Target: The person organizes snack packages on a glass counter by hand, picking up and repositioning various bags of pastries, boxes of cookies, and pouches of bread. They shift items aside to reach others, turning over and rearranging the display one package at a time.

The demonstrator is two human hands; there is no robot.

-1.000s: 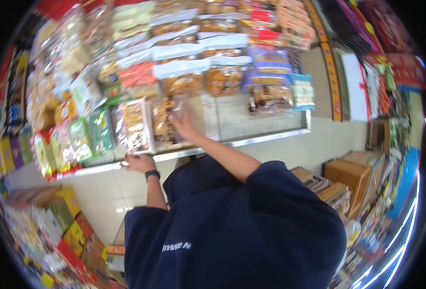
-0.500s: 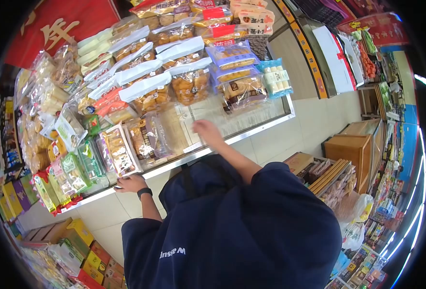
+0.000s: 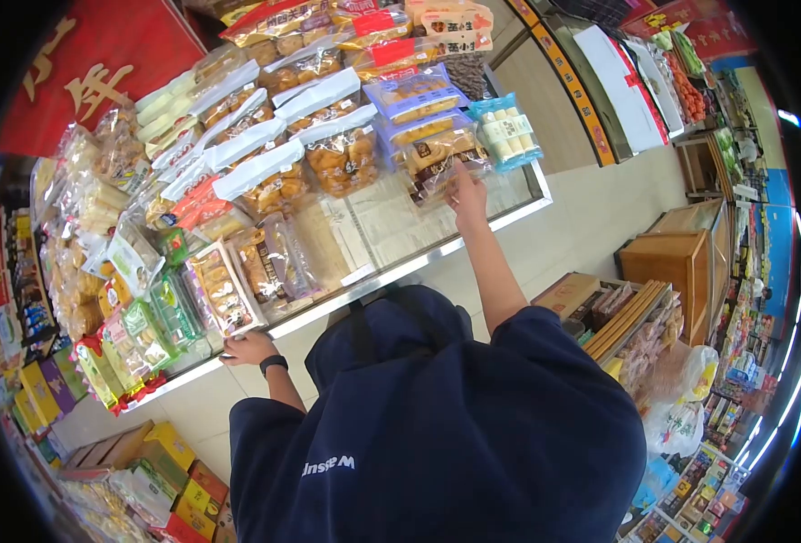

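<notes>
My right hand (image 3: 468, 197) reaches over the counter's right part, index finger stretched out against a brown-and-clear bag of bread (image 3: 444, 161). The bag lies flat in front of purple pastry packs (image 3: 416, 98), beside a light-blue bag of white rolls (image 3: 507, 133). My left hand (image 3: 248, 347), a dark watch on its wrist, rests on the counter's front edge with fingers apart. Just beyond it stands a clear-topped pack of pastries (image 3: 223, 288), next to another brown bag (image 3: 263, 264). Neither hand lifts anything.
Clear bags of round pastries (image 3: 342, 158) stand in rows on the counter (image 3: 391, 222), which has a metal front edge. Green packs (image 3: 176, 308) sit at the left. Wooden crates (image 3: 658, 262) and a carton (image 3: 568, 303) are behind at the right; stacked boxes (image 3: 183, 493) stand at lower left.
My right hand has moved right and farther over the counter, from its bare middle to the brown bread bag. My left hand stays at the edge.
</notes>
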